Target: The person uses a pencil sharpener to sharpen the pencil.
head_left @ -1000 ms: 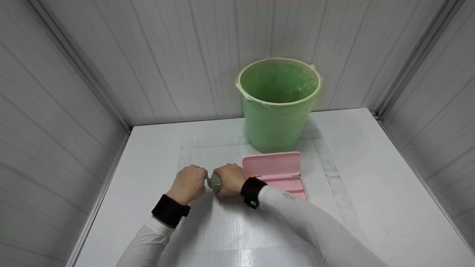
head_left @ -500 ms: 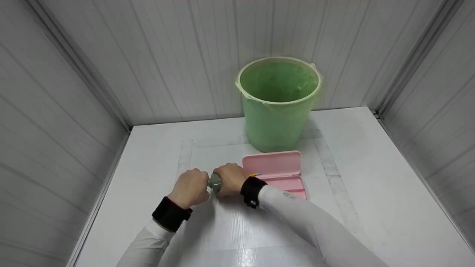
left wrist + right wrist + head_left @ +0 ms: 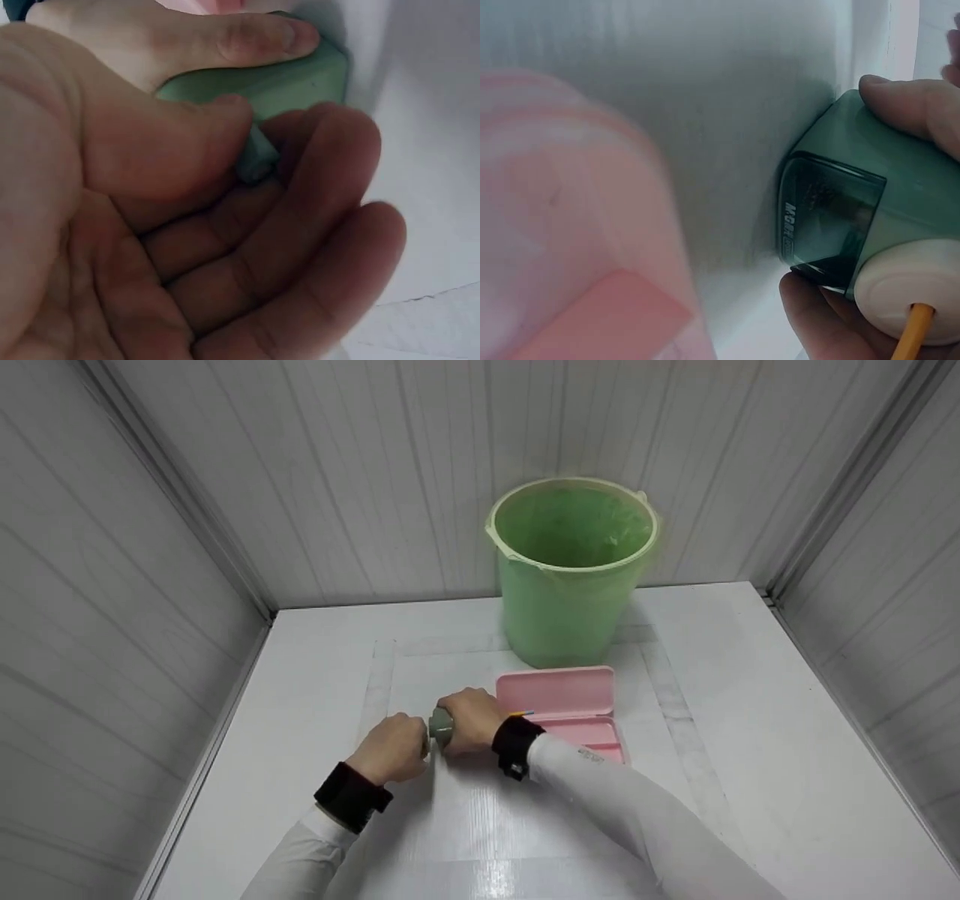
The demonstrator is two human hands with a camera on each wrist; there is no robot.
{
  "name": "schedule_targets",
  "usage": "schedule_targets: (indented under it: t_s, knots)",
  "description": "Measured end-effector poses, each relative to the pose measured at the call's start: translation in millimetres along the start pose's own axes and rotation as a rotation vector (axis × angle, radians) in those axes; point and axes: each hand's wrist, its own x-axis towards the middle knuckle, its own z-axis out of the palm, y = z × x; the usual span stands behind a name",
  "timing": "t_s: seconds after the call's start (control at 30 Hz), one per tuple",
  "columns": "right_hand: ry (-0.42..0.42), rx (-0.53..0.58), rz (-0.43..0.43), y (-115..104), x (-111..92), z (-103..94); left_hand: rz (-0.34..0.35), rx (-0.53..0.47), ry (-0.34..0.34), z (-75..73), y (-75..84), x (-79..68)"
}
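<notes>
A green crank pencil sharpener [image 3: 441,726] stands on the white table, its body gripped by my right hand [image 3: 472,721]. In the right wrist view, the sharpener's dark see-through shavings drawer [image 3: 831,217] faces the camera. An orange-yellow pencil [image 3: 913,334] sticks out of the pale round holder [image 3: 907,281]; its far end shows past the right hand in the head view. On the sharpener's opposite side, my left hand [image 3: 391,750] pinches the small crank knob [image 3: 259,156] between thumb and curled fingers. Most of the crank arm is hidden by that hand.
An open pink pencil case [image 3: 555,692] lies just right of the right hand, partly covered by the wrist. Behind it stands a green lined bucket [image 3: 570,615]. Grey panel walls [image 3: 375,472] enclose the table at the back and both sides.
My left hand has moved down, nearer to me, with the crank turning under it. The right hand still holds the sharpener in place. The head view has shifted slightly.
</notes>
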Motion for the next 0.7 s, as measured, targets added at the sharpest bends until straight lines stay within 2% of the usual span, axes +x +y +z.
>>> schedule_targets:
  t_s: [0.23, 0.5, 0.7]
  knots:
    - [-0.003, 0.003, 0.000, -0.4, -1.1, 1.1, 0.002, -0.060, -0.044, 12.7, -15.7, 8.6]
    - [0.015, 0.018, -0.027, -1.1, -1.9, 1.2, -0.089, -0.163, -0.139, 20.0, -30.4, 20.3]
    - [0.027, 0.018, -0.037, -2.2, -2.8, -1.2, -0.071, -0.178, -0.138, 21.4, -35.6, 25.6]
